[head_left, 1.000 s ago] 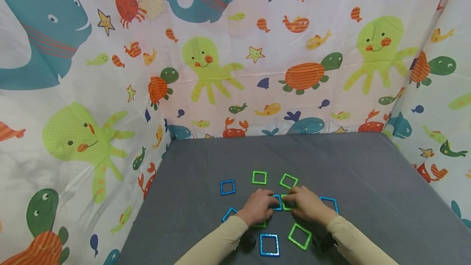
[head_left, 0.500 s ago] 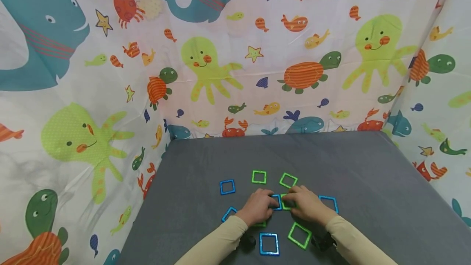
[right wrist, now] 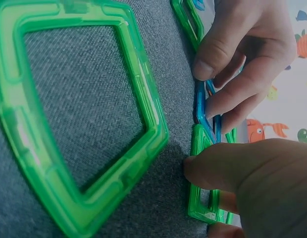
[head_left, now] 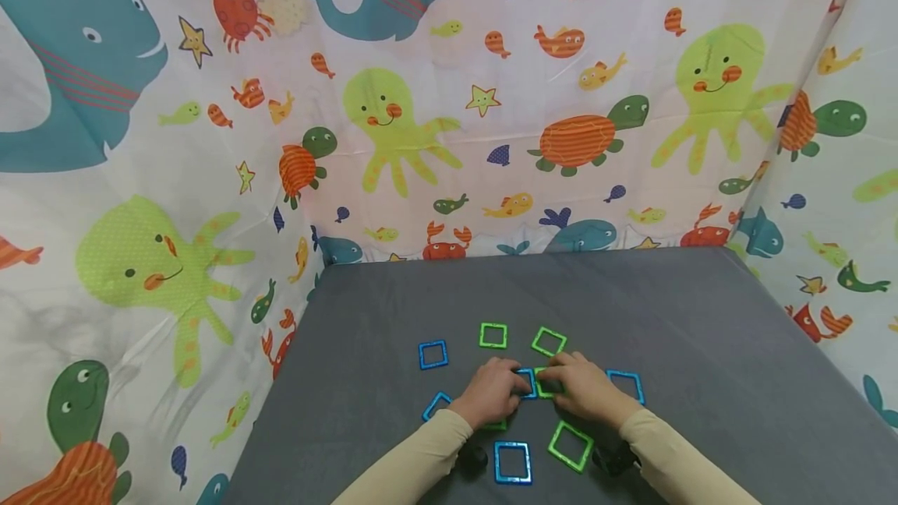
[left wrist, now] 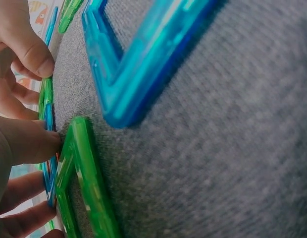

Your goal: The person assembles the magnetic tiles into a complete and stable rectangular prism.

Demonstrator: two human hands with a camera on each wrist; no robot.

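Observation:
Near the middle of the cluster, my left hand (head_left: pixel 491 393) pinches a blue square frame tile (right wrist: pixel 200 101) between thumb and fingers. Right beside it, my right hand (head_left: pixel 591 393) grips a green square frame tile (right wrist: pixel 197 136). Both tiles lie side by side on the grey cloth, their near edges meeting; whether they are joined I cannot tell. Fingers cover part of each tile. Another green tile (left wrist: pixel 86 168), partly hidden under the left hand in the head view, lies close by. A blue tile (left wrist: pixel 128 104) lies nearer the left wrist.
Around the hands on the grey cloth (head_left: pixel 365 427) lie more tiles: two green ones (head_left: pixel 493 336) behind, a blue one (head_left: pixel 433 354) back left, a blue one (head_left: pixel 627 385) right, and a blue (head_left: pixel 513 463) and a green (head_left: pixel 570 446) in front. A sea-animal printed curtain (head_left: pixel 491 201) surrounds the surface.

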